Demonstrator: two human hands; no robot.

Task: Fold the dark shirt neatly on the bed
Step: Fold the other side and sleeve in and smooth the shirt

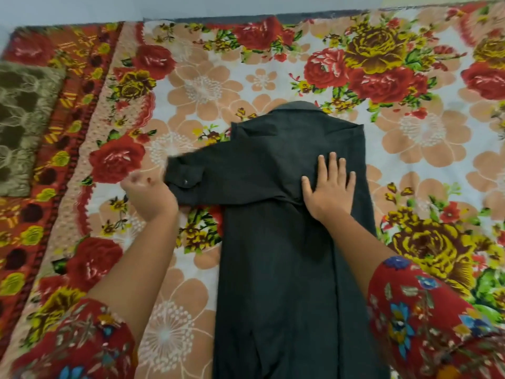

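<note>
The dark shirt (287, 269) lies back up on the floral bedspread (207, 86), collar at the far end, its body a long narrow strip running toward me. One sleeve lies across the body and sticks out to the left, ending in a buttoned cuff (185, 173). My left hand (150, 195) is at that cuff, blurred, with fingers curled at the sleeve's lower edge; whether it grips the fabric is unclear. My right hand (330, 187) rests flat on the shirt's upper back, fingers spread, holding nothing.
A brown-green patterned cushion (24, 124) lies at the left edge on a red patterned border cloth (68, 86). A pale wall (191, 6) runs along the bed's far side. My floral red sleeves fill both lower corners.
</note>
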